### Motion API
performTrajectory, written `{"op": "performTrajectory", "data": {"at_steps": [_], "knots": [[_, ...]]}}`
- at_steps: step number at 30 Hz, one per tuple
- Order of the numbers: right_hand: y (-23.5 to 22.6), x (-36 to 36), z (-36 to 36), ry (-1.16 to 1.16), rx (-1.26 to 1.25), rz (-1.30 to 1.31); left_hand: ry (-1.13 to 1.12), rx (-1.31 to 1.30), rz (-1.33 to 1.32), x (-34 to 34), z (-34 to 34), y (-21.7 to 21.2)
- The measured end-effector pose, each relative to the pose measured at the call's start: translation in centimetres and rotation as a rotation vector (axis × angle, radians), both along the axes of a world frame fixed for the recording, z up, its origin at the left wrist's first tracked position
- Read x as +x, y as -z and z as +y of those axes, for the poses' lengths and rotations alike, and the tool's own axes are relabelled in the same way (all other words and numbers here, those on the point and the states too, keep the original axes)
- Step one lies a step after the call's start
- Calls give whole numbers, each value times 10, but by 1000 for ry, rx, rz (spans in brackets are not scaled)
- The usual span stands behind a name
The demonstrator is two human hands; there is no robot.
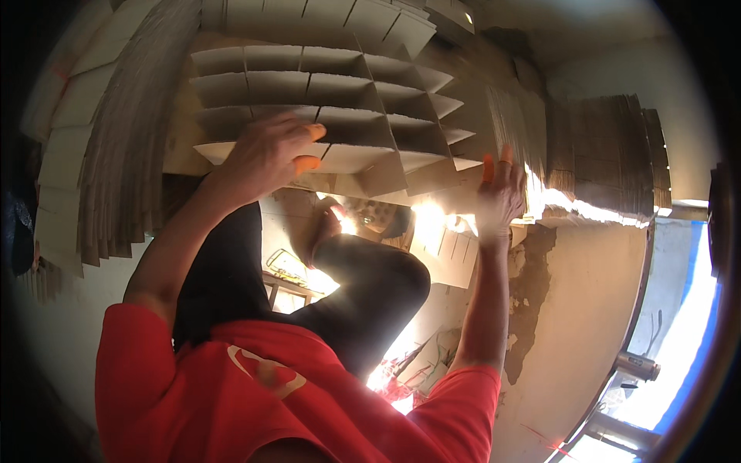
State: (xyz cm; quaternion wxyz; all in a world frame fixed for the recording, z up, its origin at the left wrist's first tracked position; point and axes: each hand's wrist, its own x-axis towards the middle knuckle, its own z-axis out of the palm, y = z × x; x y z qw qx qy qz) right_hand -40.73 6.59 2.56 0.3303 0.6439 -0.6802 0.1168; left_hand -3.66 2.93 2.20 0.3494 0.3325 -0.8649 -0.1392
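Note:
A cardboard divider grid [343,91] of interlocked strips lies in front of me, its cells open upward. Over its near left side is my left hand [266,154], with orange covers on the thumb and a fingertip. Those two digits are spread apart beside the nearest strip, and nothing shows between them. My right hand [500,194] is raised just past the grid's near right corner, its orange-tipped thumb and finger apart. Behind its fingertips stands a blurred stack of upright cardboard sheets [515,116]; whether they touch is unclear.
Tall stacks of cardboard strips stand at the left [131,139] and right [606,147]. Slotted cardboard pieces [332,17] lie beyond the grid. Below, between my legs, is a small stool [293,285]. Red strands [397,382] lie on the floor near bright sunlight.

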Motion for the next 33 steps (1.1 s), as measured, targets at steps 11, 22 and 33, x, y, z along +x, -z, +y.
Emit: {"op": "performTrajectory", "data": {"at_steps": [11, 22, 33], "knots": [[1, -66, -5, 209, 305, -394, -131, -15, -31, 33, 10, -1], [-125, 86, 19, -350, 47, -923, -104, 16, 19, 35, 8, 17], [-114, 159, 11, -509, 356, -1054, -55, 94, 45, 32, 4, 21]]}}
